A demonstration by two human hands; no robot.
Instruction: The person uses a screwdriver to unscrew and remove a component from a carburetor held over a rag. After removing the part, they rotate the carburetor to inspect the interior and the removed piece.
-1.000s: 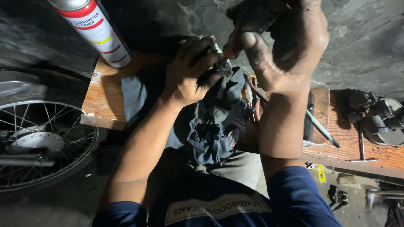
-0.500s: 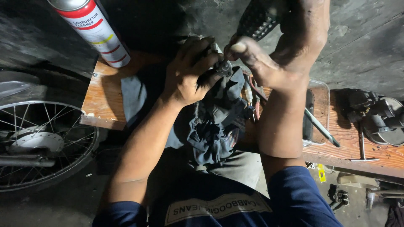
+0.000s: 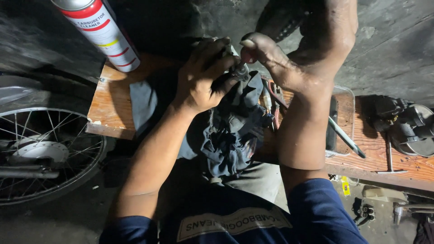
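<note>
Small metal part point(image 3: 238, 71), mostly hidden so its long axis cannot be told, sits above a dark rag point(image 3: 235, 131) over the wooden worktop point(image 3: 113, 108). Left hand point(image 3: 203, 77) wraps it with curled fingers; right hand point(image 3: 294, 58) presses its thumb tip against it.

I see a dim workshop, light falling mostly on a low wooden plank bench point(image 3: 113, 104) running left to right. Behind it a rough grey concrete wall point(image 3: 389, 49), dark toward the left. Floor point(image 3: 58, 221) is dark, dirty concrete. A spoked wheel point(image 3: 43, 153) stands at left beside the bench. Small bits of clutter lie on the floor at lower right point(image 3: 366, 210).
</note>
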